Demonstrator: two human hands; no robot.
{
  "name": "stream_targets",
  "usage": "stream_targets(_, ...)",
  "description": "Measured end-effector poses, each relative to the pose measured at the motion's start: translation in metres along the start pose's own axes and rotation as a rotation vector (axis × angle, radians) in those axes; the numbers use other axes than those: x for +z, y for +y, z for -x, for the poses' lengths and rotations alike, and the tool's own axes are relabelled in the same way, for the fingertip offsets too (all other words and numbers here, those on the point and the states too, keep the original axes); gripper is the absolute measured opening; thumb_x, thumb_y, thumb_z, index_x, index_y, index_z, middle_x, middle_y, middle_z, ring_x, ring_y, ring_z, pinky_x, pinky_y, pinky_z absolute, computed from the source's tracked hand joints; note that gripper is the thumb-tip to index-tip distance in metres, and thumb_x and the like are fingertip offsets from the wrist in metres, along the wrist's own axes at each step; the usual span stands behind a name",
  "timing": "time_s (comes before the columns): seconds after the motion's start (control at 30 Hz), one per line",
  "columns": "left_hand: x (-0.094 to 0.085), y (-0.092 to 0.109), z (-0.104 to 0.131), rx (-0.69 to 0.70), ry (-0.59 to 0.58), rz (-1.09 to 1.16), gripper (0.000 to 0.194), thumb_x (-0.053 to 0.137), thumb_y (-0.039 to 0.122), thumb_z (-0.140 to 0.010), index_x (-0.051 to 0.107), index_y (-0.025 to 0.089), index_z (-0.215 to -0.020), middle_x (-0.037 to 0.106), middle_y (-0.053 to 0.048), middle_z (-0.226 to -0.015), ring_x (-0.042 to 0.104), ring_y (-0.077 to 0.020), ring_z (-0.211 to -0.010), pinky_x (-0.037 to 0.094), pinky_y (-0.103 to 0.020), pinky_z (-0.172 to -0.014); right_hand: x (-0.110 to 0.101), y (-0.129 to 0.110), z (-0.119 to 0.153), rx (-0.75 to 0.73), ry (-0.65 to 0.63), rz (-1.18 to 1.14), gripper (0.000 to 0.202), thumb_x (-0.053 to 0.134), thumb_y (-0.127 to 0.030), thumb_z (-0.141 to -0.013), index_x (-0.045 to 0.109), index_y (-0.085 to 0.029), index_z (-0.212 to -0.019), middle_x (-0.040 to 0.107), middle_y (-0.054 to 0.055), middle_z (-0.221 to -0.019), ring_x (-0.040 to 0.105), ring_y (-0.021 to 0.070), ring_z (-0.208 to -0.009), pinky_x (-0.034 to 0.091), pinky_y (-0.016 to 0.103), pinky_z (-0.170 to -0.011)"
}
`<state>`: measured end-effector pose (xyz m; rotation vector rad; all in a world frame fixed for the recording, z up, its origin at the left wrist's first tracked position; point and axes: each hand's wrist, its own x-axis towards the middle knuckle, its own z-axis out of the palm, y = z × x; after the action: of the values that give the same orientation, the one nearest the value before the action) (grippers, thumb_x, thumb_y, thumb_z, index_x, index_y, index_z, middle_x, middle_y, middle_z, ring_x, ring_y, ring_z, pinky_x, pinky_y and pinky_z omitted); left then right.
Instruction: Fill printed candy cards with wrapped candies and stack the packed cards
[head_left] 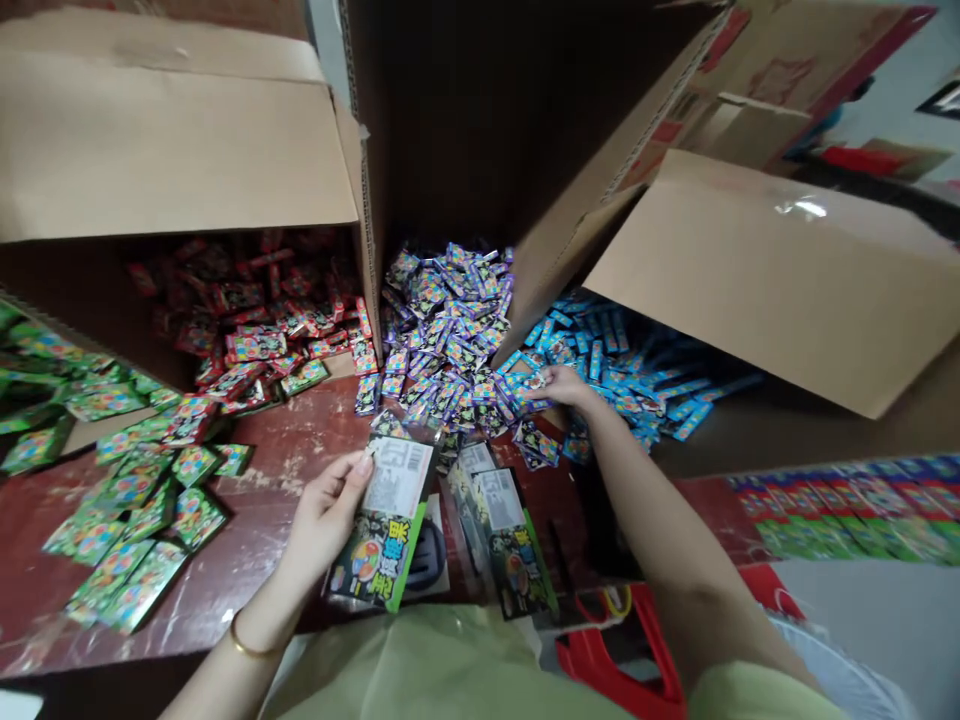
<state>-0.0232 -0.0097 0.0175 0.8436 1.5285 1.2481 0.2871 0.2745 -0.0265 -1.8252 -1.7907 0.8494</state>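
Note:
My left hand, with a gold bangle at the wrist, pinches the upper left edge of a black and green printed candy bag. My right hand reaches to where the purple packets meet the blue packets; its fingers are closed at a small packet there. A second printed bag lies on the table to the right of the held one. Red packets fill a carton at the left, and green packets spread over the table in front of it.
Open cardboard cartons stand along the back, with a flap jutting out at the right. Near the front edge is a red plastic object. Rows of colourful packets lie at the far right of the red-brown table.

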Motion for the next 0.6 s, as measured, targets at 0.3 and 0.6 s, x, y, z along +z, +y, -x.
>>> stream_targets(0.3, -0.011, 0.0, 0.004, -0.036, -0.062, -0.061, 0.045, 0.066, 0.056, -0.075, 0.073, 0.016, -0.093, 0.07, -0.005, -0.076, 0.062, -0.0172, -0.069, 0.051, -0.025, -0.062, 0.006, -0.082, 0.113, -0.374, 0.112, -0.626, 0.058, 0.074, -0.051, -0.069, 0.051, -0.026, -0.116, 0.064, 0.004, -0.094, 0.065, 0.0187, -0.078, 0.055, 0.033, -0.067)
stream_targets(0.6, -0.004, 0.0, 0.013, -0.037, -0.153, -0.062, 0.04, 0.063, 0.05, -0.081, 0.073, 0.014, -0.095, 0.07, -0.005, -0.079, 0.059, -0.0146, -0.066, 0.048, -0.022, -0.059, 0.031, -0.135, 0.164, -0.645, -0.36, -0.446, 0.018, 0.068, -0.035, -0.081, 0.067, -0.021, -0.091, 0.069, 0.002, -0.089, 0.064, 0.0137, -0.075, 0.051, 0.026, -0.067)
